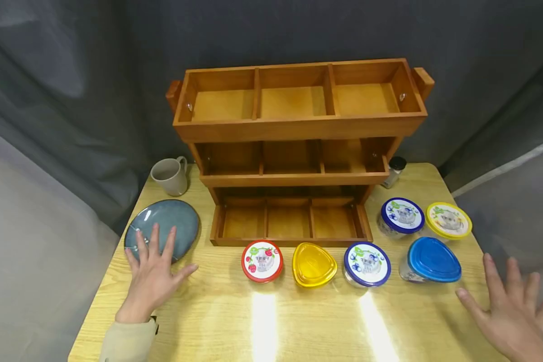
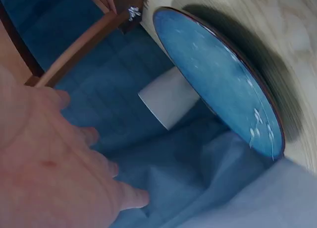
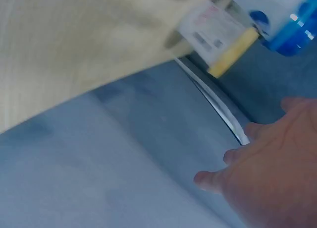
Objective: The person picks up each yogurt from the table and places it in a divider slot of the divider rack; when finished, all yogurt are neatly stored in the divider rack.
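Note:
In the head view my left hand (image 1: 151, 281) is spread, its fingertips over the near part of a blue-grey plate (image 1: 174, 221); it holds nothing. The left wrist view shows this hand (image 2: 59, 158) apart from the plate (image 2: 218, 79). My right hand (image 1: 516, 311) hangs spread past the table's right edge, holding nothing. Nearest to it is a tub with a blue rounded-triangle lid (image 1: 436, 259). Behind that stand a round blue-lidded tub (image 1: 402, 215) and a yellow-lidded tub (image 1: 449, 220). A red-lidded tub (image 1: 262, 261), a yellow triangular-lidded tub (image 1: 314, 265) and another blue-lidded tub (image 1: 368, 264) line the middle.
A three-tier wooden box (image 1: 300, 130) with divided compartments stands fanned out at the back. A grey mug (image 1: 171, 176) is behind the plate, and a black-capped jar (image 1: 394, 172) stands right of the box. Dark curtains (image 1: 271, 30) surround the wooden table (image 1: 217, 322).

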Demonstrator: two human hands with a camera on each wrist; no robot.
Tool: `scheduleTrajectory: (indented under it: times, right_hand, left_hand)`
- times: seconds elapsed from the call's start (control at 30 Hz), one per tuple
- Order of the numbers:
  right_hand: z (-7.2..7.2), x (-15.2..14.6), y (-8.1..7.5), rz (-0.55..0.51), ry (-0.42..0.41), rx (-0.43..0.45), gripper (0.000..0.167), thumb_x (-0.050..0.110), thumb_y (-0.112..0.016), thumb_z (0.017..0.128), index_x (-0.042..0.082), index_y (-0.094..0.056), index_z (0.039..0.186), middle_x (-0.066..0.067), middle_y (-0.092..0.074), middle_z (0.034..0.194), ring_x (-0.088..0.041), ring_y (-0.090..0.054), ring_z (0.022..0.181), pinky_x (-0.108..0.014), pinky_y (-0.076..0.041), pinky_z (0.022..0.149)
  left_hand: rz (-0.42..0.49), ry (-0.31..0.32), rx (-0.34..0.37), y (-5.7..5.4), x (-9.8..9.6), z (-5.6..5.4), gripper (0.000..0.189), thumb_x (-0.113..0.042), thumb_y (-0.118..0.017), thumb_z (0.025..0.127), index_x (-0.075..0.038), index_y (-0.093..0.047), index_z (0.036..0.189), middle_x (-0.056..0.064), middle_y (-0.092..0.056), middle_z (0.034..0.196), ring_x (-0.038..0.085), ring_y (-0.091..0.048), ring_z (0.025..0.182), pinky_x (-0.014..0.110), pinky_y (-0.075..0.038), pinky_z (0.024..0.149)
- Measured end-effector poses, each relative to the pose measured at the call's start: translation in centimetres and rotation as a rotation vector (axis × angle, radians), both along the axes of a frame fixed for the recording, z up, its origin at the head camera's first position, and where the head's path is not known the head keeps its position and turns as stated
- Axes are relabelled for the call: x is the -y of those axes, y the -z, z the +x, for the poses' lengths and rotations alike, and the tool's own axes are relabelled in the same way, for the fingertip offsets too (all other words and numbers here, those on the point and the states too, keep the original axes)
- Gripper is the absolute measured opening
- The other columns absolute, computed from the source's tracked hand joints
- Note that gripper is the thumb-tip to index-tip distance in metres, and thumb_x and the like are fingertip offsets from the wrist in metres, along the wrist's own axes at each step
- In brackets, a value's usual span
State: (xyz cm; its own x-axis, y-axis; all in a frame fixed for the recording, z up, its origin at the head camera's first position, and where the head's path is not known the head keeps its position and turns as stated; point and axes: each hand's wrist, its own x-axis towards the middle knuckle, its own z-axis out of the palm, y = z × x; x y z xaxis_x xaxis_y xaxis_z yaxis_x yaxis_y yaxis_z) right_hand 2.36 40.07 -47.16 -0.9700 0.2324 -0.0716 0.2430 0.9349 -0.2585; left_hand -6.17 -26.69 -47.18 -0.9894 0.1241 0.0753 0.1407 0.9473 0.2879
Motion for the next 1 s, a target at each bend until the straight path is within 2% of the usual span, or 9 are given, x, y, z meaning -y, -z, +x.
scheduleTrajectory:
  times: [0.1,0.27,0.37,0.43,0.47,0.57,0.67,0.83,1.0]
  right_hand:
    - [0.3,1.1,-2.0,-0.017,-0.015,-0.12,0.092,0.062,-0.04,0.1,0.011,0.011,0.158,-0.03,0.022,0.156,-0.055,0.028,0.136,-0.08,0.015,0.098]
    - [-0.4,4.9,-6.1,-0.108,-0.15,-0.485,0.088,0.061,-0.053,0.095,0.006,-0.025,0.157,-0.03,-0.019,0.157,-0.054,-0.007,0.143,-0.071,0.0,0.112]
    - [-1.5,8.4,-8.1,-0.164,-0.238,-0.65,0.079,0.055,-0.067,0.09,0.006,-0.046,0.148,-0.027,-0.042,0.146,-0.05,-0.034,0.135,-0.047,-0.017,0.12]
    - [-2.2,11.0,-9.1,-0.192,-0.292,-0.699,0.073,0.047,-0.076,0.086,0.007,-0.055,0.142,-0.023,-0.052,0.139,-0.045,-0.047,0.126,-0.028,-0.026,0.116]
    - [-2.6,12.4,-9.5,-0.202,-0.317,-0.704,0.069,0.04,-0.08,0.083,0.007,-0.058,0.14,-0.021,-0.055,0.136,-0.043,-0.051,0.122,-0.026,-0.032,0.112]
    - [-3.9,16.3,-10.3,-0.196,-0.421,-0.669,0.064,0.031,-0.084,0.079,0.007,-0.062,0.134,-0.016,-0.061,0.13,-0.037,-0.059,0.113,-0.032,-0.05,0.094]
    - [-5.2,20.0,-10.6,-0.172,-0.52,-0.533,0.064,0.029,-0.083,0.08,0.008,-0.06,0.136,-0.014,-0.061,0.129,-0.035,-0.062,0.108,-0.048,-0.055,0.079]
    - [-7.7,24.8,-10.3,-0.097,-0.666,-0.273,0.068,0.041,-0.076,0.087,0.005,-0.056,0.141,-0.016,-0.06,0.132,-0.033,-0.063,0.109,-0.048,-0.055,0.087]
    - [-9.8,28.1,-9.5,0.01,-0.757,-0.06,0.075,0.049,-0.073,0.088,0.002,-0.054,0.142,-0.018,-0.056,0.137,-0.033,-0.057,0.122,-0.046,-0.051,0.096]
  left_hand:
    - [0.129,0.029,0.057,-0.1,-0.7,-0.4,0.095,-0.058,-0.056,0.096,-0.011,-0.005,0.161,0.024,0.008,0.162,0.048,0.017,0.143,0.077,0.003,0.106]
    - [0.461,0.008,0.196,0.4,-2.7,-2.2,0.082,-0.047,-0.05,0.103,-0.006,-0.006,0.16,0.027,-0.005,0.161,0.047,-0.008,0.146,0.067,-0.015,0.113]
    - [0.581,-0.077,0.219,1.4,-3.7,-4.0,0.075,-0.044,-0.047,0.104,-0.006,-0.012,0.159,0.027,-0.015,0.16,0.045,-0.019,0.144,0.059,-0.021,0.115]
    - [0.655,-0.127,0.223,2.4,-4.1,-5.2,0.071,-0.039,-0.048,0.105,-0.004,-0.017,0.158,0.026,-0.021,0.159,0.042,-0.024,0.144,0.054,-0.023,0.116]
    - [0.694,-0.15,0.223,2.9,-4.3,-5.7,0.07,-0.037,-0.049,0.105,-0.003,-0.019,0.158,0.024,-0.024,0.158,0.04,-0.026,0.143,0.052,-0.024,0.116]
    - [0.791,-0.196,0.238,4.5,-4.7,-7.2,0.065,-0.031,-0.051,0.105,-0.001,-0.025,0.156,0.022,-0.033,0.155,0.037,-0.034,0.14,0.048,-0.031,0.114]
    - [0.863,-0.222,0.258,5.6,-5.0,-8.3,0.061,-0.026,-0.052,0.104,0.002,-0.029,0.154,0.024,-0.039,0.151,0.038,-0.04,0.136,0.049,-0.037,0.11]
    - [0.904,-0.203,0.31,6.5,-5.1,-9.1,0.055,-0.018,-0.05,0.105,0.006,-0.031,0.152,0.027,-0.038,0.151,0.037,-0.038,0.138,0.046,-0.037,0.111]
    - [0.856,-0.17,0.29,6.7,-5.9,-9.3,0.049,-0.013,-0.05,0.105,0.008,-0.038,0.148,0.028,-0.046,0.144,0.037,-0.046,0.132,0.045,-0.039,0.108]
